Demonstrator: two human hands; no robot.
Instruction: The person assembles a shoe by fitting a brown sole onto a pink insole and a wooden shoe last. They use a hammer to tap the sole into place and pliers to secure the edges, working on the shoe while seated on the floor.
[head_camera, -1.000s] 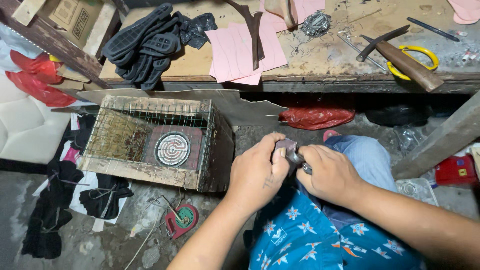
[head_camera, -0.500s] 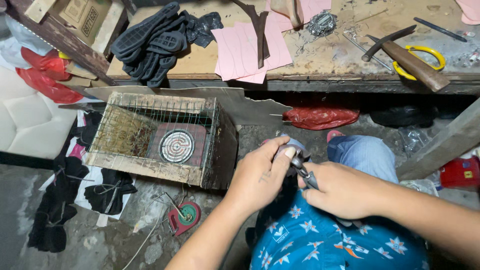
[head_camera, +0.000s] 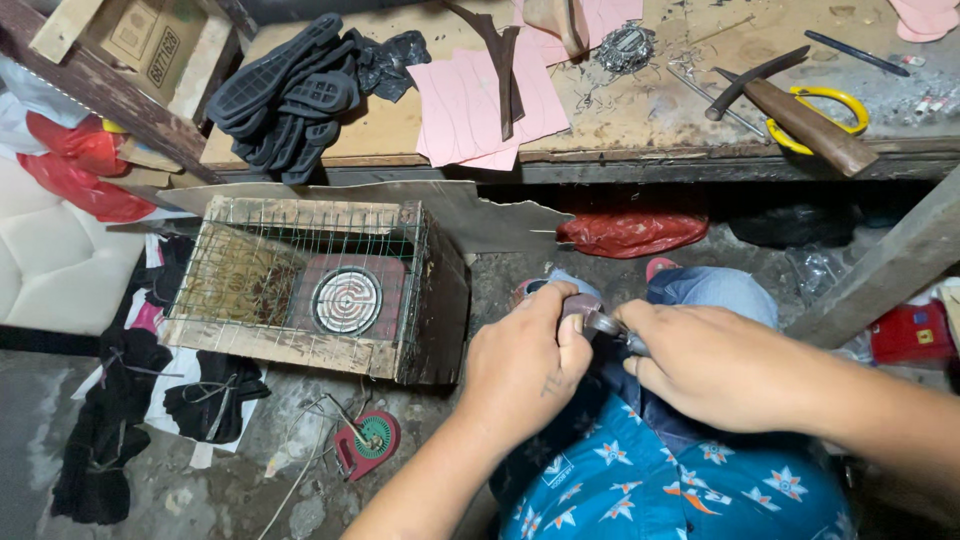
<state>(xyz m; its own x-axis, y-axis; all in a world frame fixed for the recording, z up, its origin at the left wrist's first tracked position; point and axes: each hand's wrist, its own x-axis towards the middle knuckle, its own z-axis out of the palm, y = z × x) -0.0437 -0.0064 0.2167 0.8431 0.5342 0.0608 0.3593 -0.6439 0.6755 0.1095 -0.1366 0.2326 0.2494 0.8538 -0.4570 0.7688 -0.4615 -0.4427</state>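
While a wire-topped wooden box (head_camera: 300, 290) holding a round coil heater sits on the floor to the left, both hands meet over the person's lap. Left hand (head_camera: 525, 365) pinches a small grey metal piece (head_camera: 583, 312); right hand (head_camera: 720, 365) curls closed around a thin metal tool (head_camera: 615, 328) touching it.

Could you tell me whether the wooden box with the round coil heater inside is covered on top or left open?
Covered: a wire mesh spans the top of the wooden box, and the round coil heater shows through it.
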